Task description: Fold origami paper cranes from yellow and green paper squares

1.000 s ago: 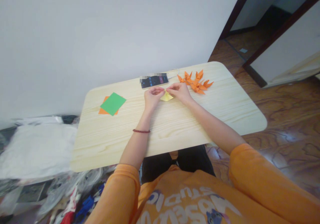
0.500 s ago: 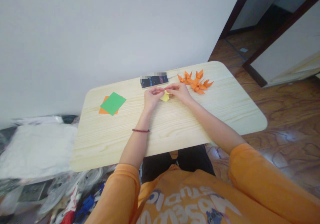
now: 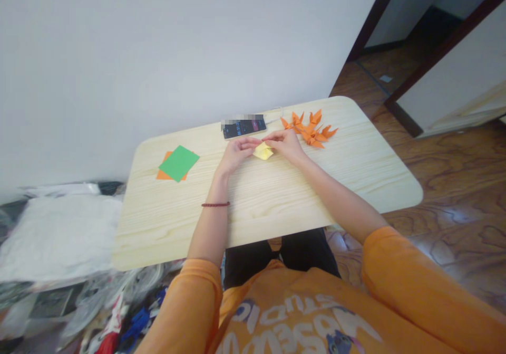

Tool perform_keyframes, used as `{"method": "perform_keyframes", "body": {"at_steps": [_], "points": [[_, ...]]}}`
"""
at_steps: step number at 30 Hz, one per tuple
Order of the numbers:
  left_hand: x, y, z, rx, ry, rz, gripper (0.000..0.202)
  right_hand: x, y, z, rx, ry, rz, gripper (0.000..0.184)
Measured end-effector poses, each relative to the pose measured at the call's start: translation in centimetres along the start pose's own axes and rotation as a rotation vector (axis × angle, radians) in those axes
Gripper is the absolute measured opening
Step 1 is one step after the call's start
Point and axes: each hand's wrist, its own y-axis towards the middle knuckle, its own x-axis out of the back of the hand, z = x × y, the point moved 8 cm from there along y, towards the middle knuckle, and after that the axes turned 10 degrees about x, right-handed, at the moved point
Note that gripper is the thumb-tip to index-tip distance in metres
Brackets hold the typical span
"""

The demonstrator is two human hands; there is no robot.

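Observation:
Between my two hands is a small piece of folded yellow paper [image 3: 263, 152], held just above or on the table; I cannot tell which. My left hand [image 3: 236, 153] closes on its left edge, with the thumb underneath and the fingers along the top. My right hand [image 3: 288, 145] pinches its upper right corner. Just beyond the right hand lie several orange origami cranes [image 3: 312, 130], bunched together. A phone [image 3: 245, 127] with a lit screen lies behind my fingers, near the wall.
On the table's left, a green paper square [image 3: 179, 163] overlaps an orange paper sheet [image 3: 163, 174]. A white cable [image 3: 275, 119] runs from the phone. The pale wooden table [image 3: 169, 232] stands against a white wall [image 3: 158, 53]. Bags and cloth [image 3: 59, 232] are heaped to its left.
My left hand has shifted slightly left and its fingers have straightened somewhat. More of the yellow paper shows, lying wider between the hands. My right hand has barely moved.

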Motion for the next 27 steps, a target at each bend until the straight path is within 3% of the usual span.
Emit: {"method": "perform_keyframes", "body": {"at_steps": [6,12,20,27], "points": [[-0.4,0.0,0.0,-0.017,-0.018,0.092,0.031,0.3,0.2,0.8,0.074,-0.163,0.014,0.012],[-0.4,-0.1,0.3,0.021,-0.033,0.134,0.037,0.5,0.3,1.0,0.123,-0.188,0.006,0.013],[0.2,-0.5,-0.8,-0.04,0.076,-0.131,0.033,0.2,0.1,1.3,0.132,-0.208,0.027,0.017],[-1.2,-0.6,-0.7,-0.074,0.116,-0.048,0.047,-0.2,0.1,1.2,0.14,-0.066,0.055,0.018]]}}
